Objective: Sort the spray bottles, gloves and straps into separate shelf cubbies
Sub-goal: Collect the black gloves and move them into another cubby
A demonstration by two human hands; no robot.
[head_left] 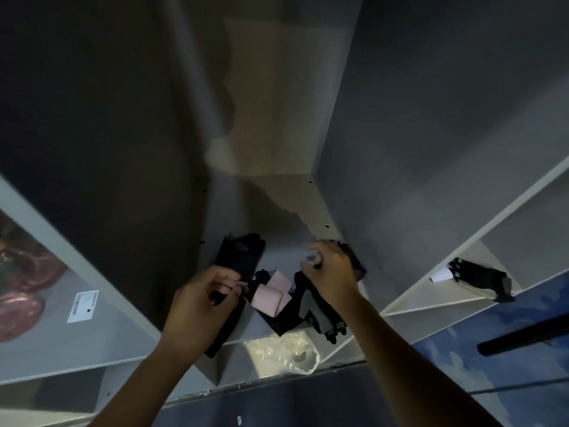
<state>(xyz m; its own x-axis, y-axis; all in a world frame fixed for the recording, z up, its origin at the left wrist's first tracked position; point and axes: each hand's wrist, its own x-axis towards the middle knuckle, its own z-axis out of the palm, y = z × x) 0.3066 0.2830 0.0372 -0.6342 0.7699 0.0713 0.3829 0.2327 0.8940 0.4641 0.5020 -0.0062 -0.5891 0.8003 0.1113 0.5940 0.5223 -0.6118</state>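
Both my hands reach into a grey shelf cubby [286, 211] that holds a dark pile. My left hand [203, 300] pinches a black strap [229, 315] that hangs down past the shelf's front edge. My right hand [332, 272] curls round a black item [354, 257] at the cubby's right wall; what it is I cannot tell. Between the hands lies a pink folded piece [272, 292] among black straps or gloves [240, 254], with a dark grey bundle [320, 315] at the front. A black glove [480, 277] lies in the cubby to the right.
A clear plastic bag [289, 352] lies in the cubby below. The left cubby holds a reddish-brown bundle [21, 291] and a white label [83, 305]. A black bar [523, 337] crosses the blue floor at the right. Upright dividers close in the cubby on both sides.
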